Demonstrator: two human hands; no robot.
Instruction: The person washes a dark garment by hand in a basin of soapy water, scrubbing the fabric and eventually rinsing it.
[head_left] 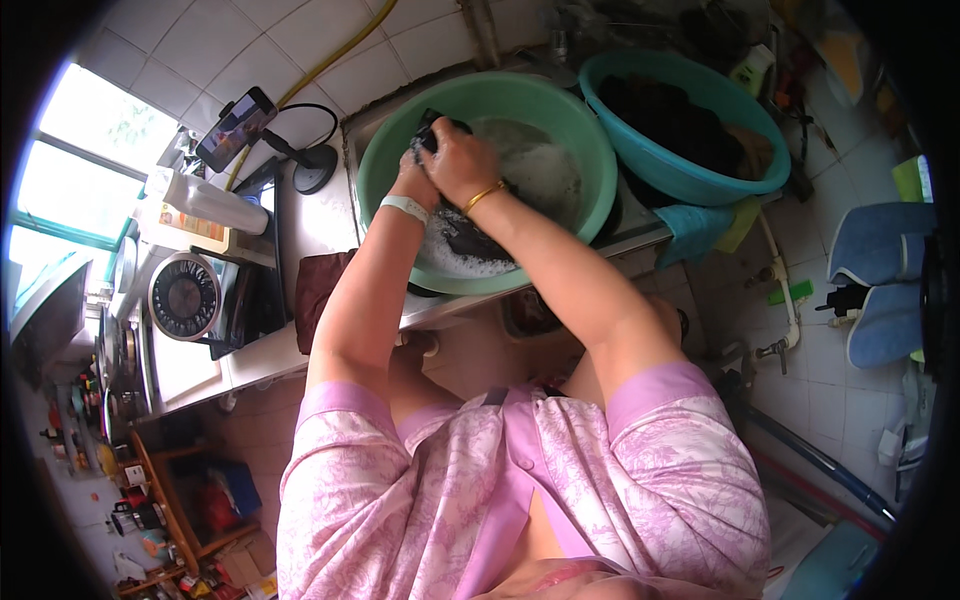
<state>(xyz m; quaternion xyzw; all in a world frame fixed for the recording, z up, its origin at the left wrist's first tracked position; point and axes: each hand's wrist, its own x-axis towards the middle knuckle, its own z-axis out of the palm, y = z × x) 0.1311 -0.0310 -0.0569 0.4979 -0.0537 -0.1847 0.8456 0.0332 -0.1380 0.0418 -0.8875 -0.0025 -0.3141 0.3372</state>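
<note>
Both my hands are together over the left part of a round green basin (pixel 603 190) holding cloudy, sudsy water. My right hand (pixel 464 165), with a gold bangle at the wrist, is closed around a bunched black cloth (pixel 432 124). Close against it, my left hand (pixel 411 184), with a pale band at its wrist, is closed on the same cloth; its fingers are partly hidden. Suds cling to the hands. More dark cloth (pixel 470 238) lies in the water below my wrists; whether it joins the held piece I cannot tell.
A turquoise basin (pixel 690 190) of dark clothes stands at the right, with a blue cloth (pixel 692 236) hanging below its rim. On the left are a phone (pixel 236 128) on a stand (pixel 315 170), a gas burner (pixel 185 297) and a brown cloth (pixel 318 300) over the counter edge.
</note>
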